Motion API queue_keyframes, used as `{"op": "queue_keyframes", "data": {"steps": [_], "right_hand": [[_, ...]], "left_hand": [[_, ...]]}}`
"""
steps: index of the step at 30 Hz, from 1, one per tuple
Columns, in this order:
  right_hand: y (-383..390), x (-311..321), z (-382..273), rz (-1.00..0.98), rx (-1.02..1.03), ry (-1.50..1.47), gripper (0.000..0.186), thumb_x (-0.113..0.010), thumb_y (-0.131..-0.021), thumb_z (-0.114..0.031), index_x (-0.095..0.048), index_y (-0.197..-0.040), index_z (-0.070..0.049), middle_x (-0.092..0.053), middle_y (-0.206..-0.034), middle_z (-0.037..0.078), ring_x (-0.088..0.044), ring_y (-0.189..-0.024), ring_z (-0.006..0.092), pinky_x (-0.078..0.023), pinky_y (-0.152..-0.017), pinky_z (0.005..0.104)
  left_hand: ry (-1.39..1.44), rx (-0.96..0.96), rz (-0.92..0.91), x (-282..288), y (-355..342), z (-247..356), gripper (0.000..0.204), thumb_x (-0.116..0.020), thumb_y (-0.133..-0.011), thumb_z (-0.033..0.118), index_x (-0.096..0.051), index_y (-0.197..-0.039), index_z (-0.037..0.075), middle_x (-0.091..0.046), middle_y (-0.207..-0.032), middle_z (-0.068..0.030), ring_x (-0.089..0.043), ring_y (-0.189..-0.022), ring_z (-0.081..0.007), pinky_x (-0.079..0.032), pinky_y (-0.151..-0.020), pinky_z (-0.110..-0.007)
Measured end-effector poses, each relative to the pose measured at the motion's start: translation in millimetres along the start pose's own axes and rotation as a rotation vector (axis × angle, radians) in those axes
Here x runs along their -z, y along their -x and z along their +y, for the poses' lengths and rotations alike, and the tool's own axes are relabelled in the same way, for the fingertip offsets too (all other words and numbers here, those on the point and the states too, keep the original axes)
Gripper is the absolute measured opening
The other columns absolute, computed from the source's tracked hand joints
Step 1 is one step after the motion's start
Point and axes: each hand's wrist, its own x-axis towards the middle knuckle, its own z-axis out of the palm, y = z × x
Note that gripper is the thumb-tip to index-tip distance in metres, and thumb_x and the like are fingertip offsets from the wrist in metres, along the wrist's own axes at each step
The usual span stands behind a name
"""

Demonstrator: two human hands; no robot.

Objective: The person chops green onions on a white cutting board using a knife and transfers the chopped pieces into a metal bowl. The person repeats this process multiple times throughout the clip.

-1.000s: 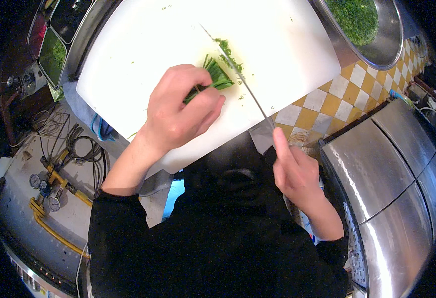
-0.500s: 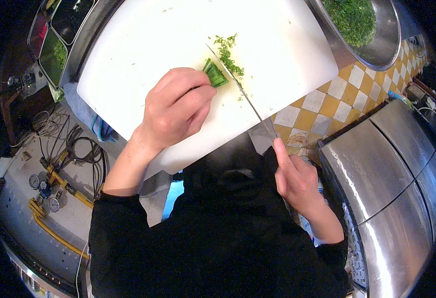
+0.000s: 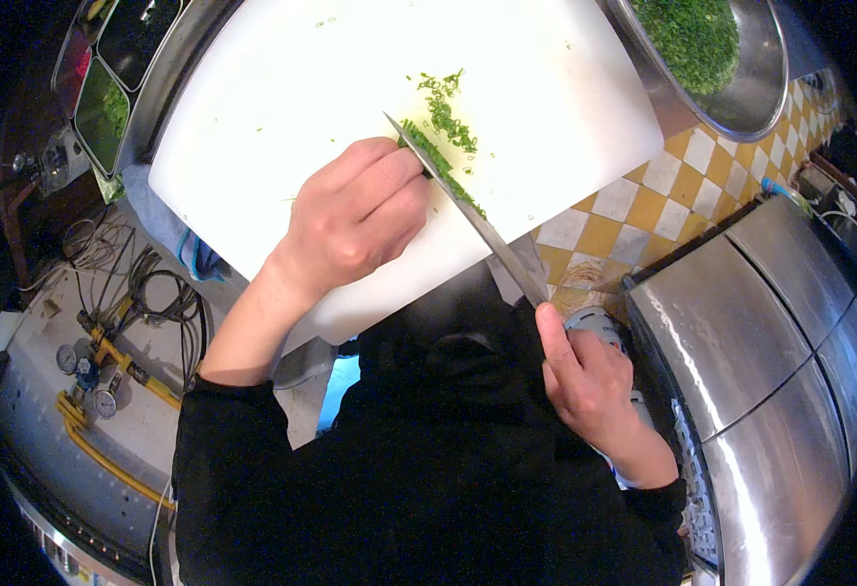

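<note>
My left hand (image 3: 355,210) rests on the white cutting board (image 3: 546,88), fingers curled around a bunch of green onions (image 3: 402,143) that is mostly hidden behind the knuckles and blade. In my right hand (image 3: 590,376) is a kitchen knife (image 3: 495,236), the index finger stretched along its spine and the handle hidden in the fist. The blade slants from lower right to upper left, close against my left fingers at the cut end of the bunch. Fresh green slices line the blade's right side. Just beyond them lies a loose pile of chopped green onion (image 3: 451,112).
A metal bowl (image 3: 763,68) of chopped greens stands at the upper right. Metal containers (image 3: 106,117) with greens sit at the upper left, near a blue cloth (image 3: 160,210). Yellow gas pipes with gauges (image 3: 106,400) are lower left, a stainless steel cabinet (image 3: 771,332) right.
The knife has shifted left and toward me, from beside the pile to the cut end of the bunch. My right hand has moved slightly down; a strip of new slices shows along the blade.
</note>
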Motion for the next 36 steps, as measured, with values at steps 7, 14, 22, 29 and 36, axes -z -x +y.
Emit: {"op": "queue_keyframes", "data": {"steps": [7,14,22,29,36], "right_hand": [[-0.8,-9.3,6.1,0.048,0.000,0.012,0.062,-0.066,-0.079,-0.004,-0.057,-0.141,-0.012,-0.049,-0.071,0.004,-0.051,-0.050,0.0182,-0.045,-0.044,0.0324],[-9.4,-13.6,11.5,0.029,-0.021,-0.055,0.063,-0.066,-0.080,-0.005,-0.055,-0.143,-0.013,-0.048,-0.071,0.005,-0.052,-0.051,0.0205,-0.046,-0.046,0.0354],[-31.0,-13.5,11.9,0.010,0.015,-0.077,0.065,-0.067,-0.080,-0.005,-0.053,-0.143,-0.011,-0.050,-0.073,0.006,-0.056,-0.054,0.0221,-0.048,-0.048,0.0363],[-7.3,-9.6,11.9,0.002,0.014,-0.033,0.064,-0.067,-0.079,-0.004,-0.055,-0.142,-0.009,-0.052,-0.073,0.007,-0.056,-0.054,0.0214,-0.049,-0.048,0.0354],[-36.4,-22.2,20.7,0.002,0.024,-0.069,0.064,-0.068,-0.079,-0.005,-0.055,-0.142,-0.009,-0.052,-0.074,0.006,-0.055,-0.053,0.0211,-0.048,-0.047,0.0351]], "left_hand": [[-0.048,-0.036,-0.005,-0.7,2.0,1.9,0.023,-0.076,-0.066,-0.006,-0.067,-0.087,-0.002,-0.067,-0.097,-0.0131,-0.066,-0.084,-0.0300,-0.057,-0.072,-0.037],[-0.088,-0.077,0.056,-6.4,2.1,-0.7,0.019,-0.067,-0.062,0.003,-0.064,-0.081,-0.001,-0.063,-0.097,-0.0115,-0.064,-0.087,-0.0262,-0.056,-0.068,-0.033],[-0.073,-0.062,0.050,-5.8,-0.1,0.2,0.020,-0.066,-0.061,0.003,-0.064,-0.080,-0.002,-0.063,-0.095,-0.0115,-0.065,-0.085,-0.0262,-0.056,-0.068,-0.032],[-0.082,-0.071,0.060,-7.8,0.3,-0.7,0.019,-0.065,-0.061,0.004,-0.063,-0.079,-0.002,-0.063,-0.093,-0.0119,-0.065,-0.084,-0.0263,-0.056,-0.068,-0.033],[-0.065,-0.052,0.046,-5.7,-0.1,0.7,0.019,-0.065,-0.061,0.004,-0.063,-0.079,-0.002,-0.062,-0.093,-0.0118,-0.065,-0.085,-0.0258,-0.056,-0.067,-0.033]]}}
